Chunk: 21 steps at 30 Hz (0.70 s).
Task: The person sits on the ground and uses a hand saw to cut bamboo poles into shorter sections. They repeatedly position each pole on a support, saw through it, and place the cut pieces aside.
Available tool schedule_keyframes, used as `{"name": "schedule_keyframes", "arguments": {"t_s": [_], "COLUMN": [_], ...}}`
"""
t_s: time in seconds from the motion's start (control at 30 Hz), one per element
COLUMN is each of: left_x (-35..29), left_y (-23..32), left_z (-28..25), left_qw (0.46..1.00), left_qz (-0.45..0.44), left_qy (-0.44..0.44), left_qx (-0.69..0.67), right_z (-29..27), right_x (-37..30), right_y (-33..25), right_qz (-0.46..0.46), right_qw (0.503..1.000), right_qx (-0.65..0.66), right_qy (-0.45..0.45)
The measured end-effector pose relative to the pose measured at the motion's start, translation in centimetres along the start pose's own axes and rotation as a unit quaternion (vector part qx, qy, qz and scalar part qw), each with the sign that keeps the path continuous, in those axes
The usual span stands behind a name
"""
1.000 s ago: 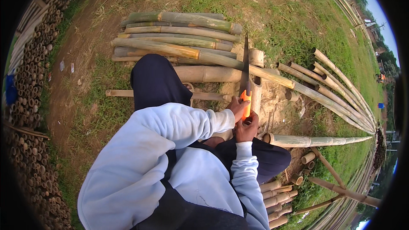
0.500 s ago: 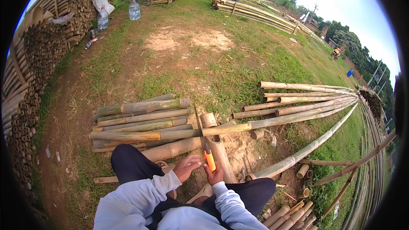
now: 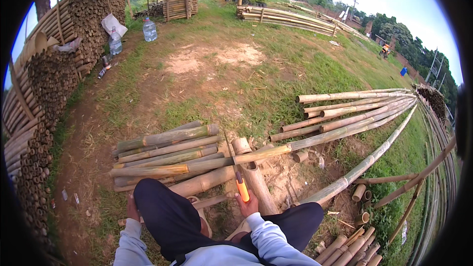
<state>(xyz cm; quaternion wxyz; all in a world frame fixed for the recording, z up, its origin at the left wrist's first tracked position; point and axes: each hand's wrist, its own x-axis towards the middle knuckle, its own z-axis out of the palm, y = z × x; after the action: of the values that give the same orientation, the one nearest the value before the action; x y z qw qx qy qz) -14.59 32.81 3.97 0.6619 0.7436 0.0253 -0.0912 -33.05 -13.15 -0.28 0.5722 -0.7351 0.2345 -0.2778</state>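
Note:
My right hand (image 3: 247,204) is closed around the orange handle of a hand saw (image 3: 241,187). Its dark, narrow blade stands across a long bamboo pole (image 3: 266,152), at a spot where the pole passes over a thick bamboo support (image 3: 260,187). Left of the blade, the pole rests along several cut bamboo lengths (image 3: 172,144) stacked on the ground. Down beside my left knee is my left hand (image 3: 133,207), close to a bamboo stick (image 3: 123,221); the knee hides most of its fingers.
Long bamboo poles (image 3: 354,96) fan out to the right. Short offcuts (image 3: 358,192) and a bundle of cut pieces (image 3: 347,249) lie at the lower right. A tall bamboo stack (image 3: 49,69) lines the left, with large plastic bottles (image 3: 150,30) near it.
My left hand has gone from beside the saw down to the left of my left knee. My right hand keeps the saw at the same place on the pole. The view has shifted slightly.

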Motion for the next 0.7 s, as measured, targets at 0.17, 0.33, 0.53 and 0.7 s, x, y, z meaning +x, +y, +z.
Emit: {"name": "schedule_keyframes", "arguments": {"t_s": [0.17, 0.33, 0.53, 0.7], "left_x": [0.6, -0.4, -10.0, -13.4], "left_y": [-6.0, 6.3, 15.3, 11.3], "left_z": [-1.0, 4.3, 12.6, 11.6], "left_qw": [0.958, 0.989, 0.732, 0.526], "left_qz": [-0.236, 0.091, 0.4, 0.428], "left_qy": [0.027, 0.082, -0.205, -0.418], "left_qx": [-0.16, 0.085, 0.512, 0.604], "right_z": [-0.5, 0.4, 0.3, 0.7], "right_x": [0.0, 0.1, 0.3, 0.2], "right_y": [0.3, 0.3, -0.3, -0.6], "right_qz": [0.019, 0.005, 0.06, 0.061], "right_qw": [1.0, 1.0, 0.996, 0.998], "right_qx": [0.009, -0.014, -0.061, 0.005], "right_qy": [-0.004, -0.007, -0.02, -0.014]}}
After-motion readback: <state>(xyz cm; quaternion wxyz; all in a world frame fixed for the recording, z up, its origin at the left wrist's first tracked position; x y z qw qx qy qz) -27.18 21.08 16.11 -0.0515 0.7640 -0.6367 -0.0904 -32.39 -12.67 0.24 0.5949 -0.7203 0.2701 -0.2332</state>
